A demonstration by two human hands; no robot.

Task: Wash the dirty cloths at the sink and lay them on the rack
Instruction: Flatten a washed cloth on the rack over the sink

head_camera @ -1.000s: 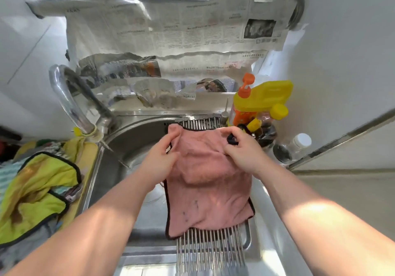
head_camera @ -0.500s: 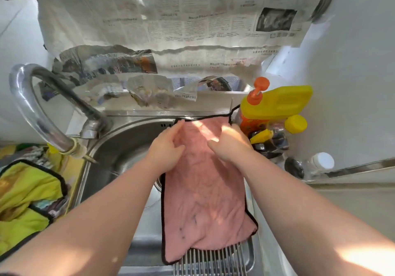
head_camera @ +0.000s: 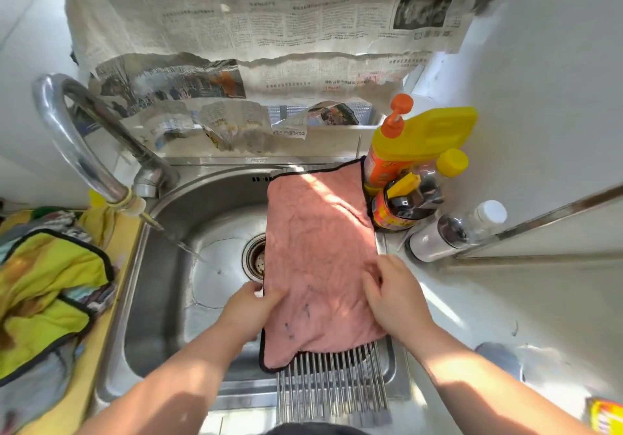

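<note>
A pink cloth [head_camera: 317, 246] with a black hem lies spread flat along the metal roll-up rack [head_camera: 332, 391] across the right side of the steel sink [head_camera: 175, 299]. My left hand [head_camera: 251, 310] rests on the cloth's near left edge, fingers flat on top. My right hand [head_camera: 394, 296] presses flat on the near right edge. Small dark marks show on the cloth near my left hand. A pile of dirty cloths, with a yellow one [head_camera: 43, 286] on top, sits on the counter left of the sink.
A curved chrome tap [head_camera: 77, 151] runs a thin stream into the basin near the drain [head_camera: 256, 259]. Yellow and orange bottles [head_camera: 411, 144], a dark jar [head_camera: 401, 208] and a white-capped bottle [head_camera: 451, 232] crowd the back right corner. Newspaper covers the wall behind.
Both hands slid from the cloth's far end toward me to its near end. The folded far part now lies flat, reaching the sink's back rim.
</note>
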